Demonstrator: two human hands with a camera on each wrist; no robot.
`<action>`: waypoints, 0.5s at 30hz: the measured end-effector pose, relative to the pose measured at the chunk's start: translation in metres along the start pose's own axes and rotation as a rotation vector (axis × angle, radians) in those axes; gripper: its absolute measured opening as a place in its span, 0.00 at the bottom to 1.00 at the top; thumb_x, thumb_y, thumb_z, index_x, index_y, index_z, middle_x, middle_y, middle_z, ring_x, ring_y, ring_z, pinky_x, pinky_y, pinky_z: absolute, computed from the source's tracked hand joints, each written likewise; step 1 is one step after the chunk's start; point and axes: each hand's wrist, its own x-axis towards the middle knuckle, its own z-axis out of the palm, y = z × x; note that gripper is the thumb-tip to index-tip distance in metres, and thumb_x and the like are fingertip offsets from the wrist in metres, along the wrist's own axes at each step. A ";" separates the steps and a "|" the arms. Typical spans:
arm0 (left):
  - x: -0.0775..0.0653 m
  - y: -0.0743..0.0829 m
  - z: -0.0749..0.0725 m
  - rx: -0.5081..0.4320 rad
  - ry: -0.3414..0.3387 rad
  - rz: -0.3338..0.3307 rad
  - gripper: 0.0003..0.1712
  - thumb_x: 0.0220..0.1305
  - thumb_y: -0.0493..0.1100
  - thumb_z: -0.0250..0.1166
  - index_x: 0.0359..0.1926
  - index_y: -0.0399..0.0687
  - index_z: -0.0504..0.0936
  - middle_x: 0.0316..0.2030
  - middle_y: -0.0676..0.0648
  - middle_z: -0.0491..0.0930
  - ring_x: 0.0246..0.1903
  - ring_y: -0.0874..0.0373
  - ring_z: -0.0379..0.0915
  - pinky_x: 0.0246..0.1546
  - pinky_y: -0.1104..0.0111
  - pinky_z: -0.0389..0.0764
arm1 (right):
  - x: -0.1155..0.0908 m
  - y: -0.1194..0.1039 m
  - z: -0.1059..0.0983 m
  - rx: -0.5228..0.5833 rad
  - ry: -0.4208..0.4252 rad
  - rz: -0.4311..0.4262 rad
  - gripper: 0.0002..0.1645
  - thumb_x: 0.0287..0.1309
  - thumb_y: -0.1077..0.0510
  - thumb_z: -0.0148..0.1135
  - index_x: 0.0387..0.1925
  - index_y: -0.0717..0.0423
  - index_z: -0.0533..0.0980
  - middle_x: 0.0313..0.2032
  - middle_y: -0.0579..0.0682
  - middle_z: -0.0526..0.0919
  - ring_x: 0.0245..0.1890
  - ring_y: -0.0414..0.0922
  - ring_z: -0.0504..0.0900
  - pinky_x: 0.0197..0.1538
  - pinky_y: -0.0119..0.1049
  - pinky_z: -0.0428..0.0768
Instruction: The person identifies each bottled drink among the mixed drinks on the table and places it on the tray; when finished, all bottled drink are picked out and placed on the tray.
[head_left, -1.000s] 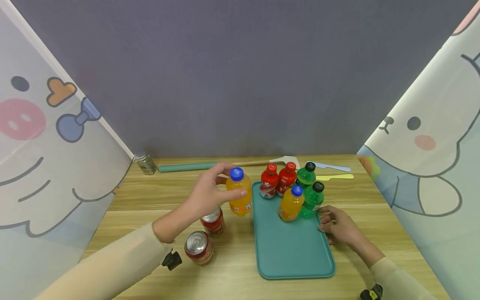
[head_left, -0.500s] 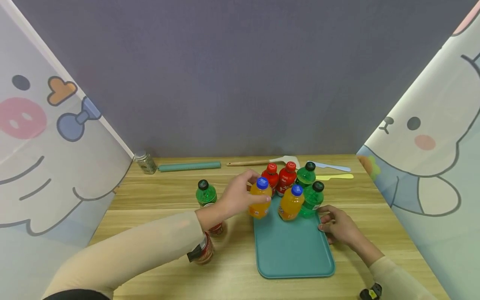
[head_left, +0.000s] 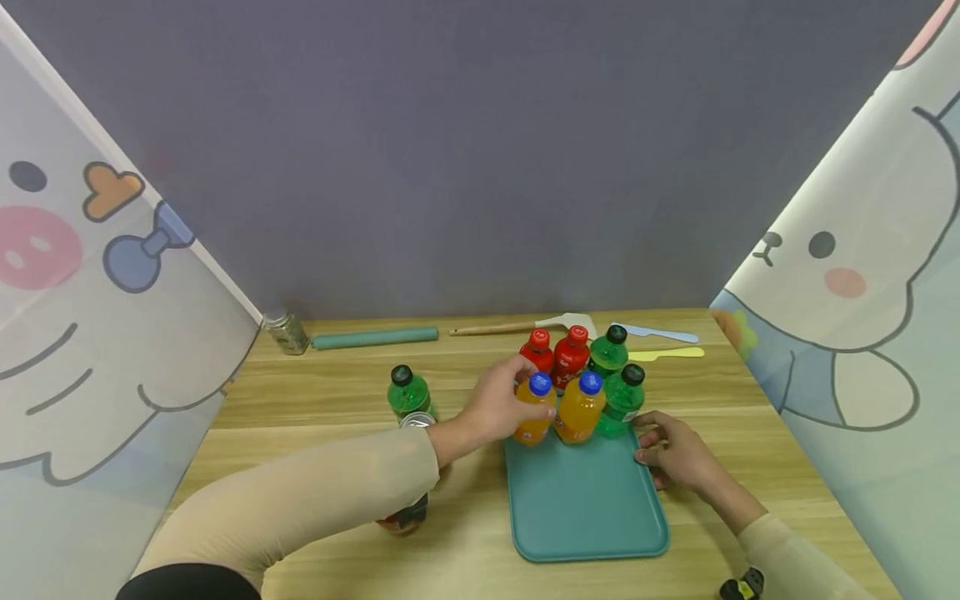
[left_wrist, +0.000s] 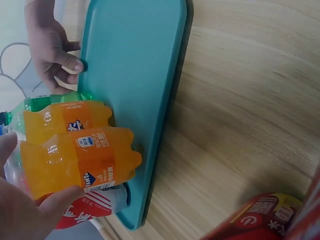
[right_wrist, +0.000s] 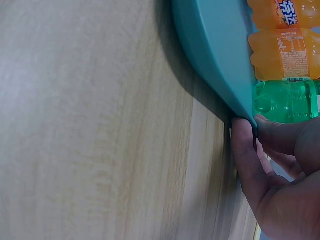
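Observation:
My left hand (head_left: pixel 495 406) grips an orange soda bottle (head_left: pixel 531 431) with a blue cap, upright at the left part of the teal tray (head_left: pixel 588 510). Whether its base touches the tray I cannot tell. Right beside it stands a second orange soda bottle (head_left: pixel 577 417). Behind them on the tray are two red bottles (head_left: pixel 570 360) and two green soda bottles (head_left: pixel 621 404) with black caps. At the tray's right rim, my right hand (head_left: pixel 678 450) pinches the edge between thumb and fingers, as the right wrist view shows (right_wrist: pixel 280 170).
Left of the tray stand another green soda bottle (head_left: pixel 408 393) and two red cans, partly hidden by my left arm; one shows its silver top (head_left: pixel 417 420). Along the back lie a jar (head_left: pixel 286 333), a teal rod (head_left: pixel 375 337), a spatula (head_left: pixel 495 329) and two plastic knives (head_left: pixel 666 353).
My left hand has carried the orange soda bottle rightward from beside the tray to the spot next to the other orange bottle. My right hand has stayed at the rim.

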 end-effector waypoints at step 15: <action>0.003 -0.004 0.004 0.021 -0.015 -0.007 0.25 0.58 0.49 0.79 0.51 0.50 0.77 0.49 0.49 0.81 0.49 0.53 0.77 0.50 0.60 0.84 | -0.002 -0.002 0.001 -0.012 0.003 -0.008 0.32 0.62 0.70 0.66 0.65 0.68 0.68 0.41 0.62 0.78 0.27 0.49 0.80 0.23 0.45 0.84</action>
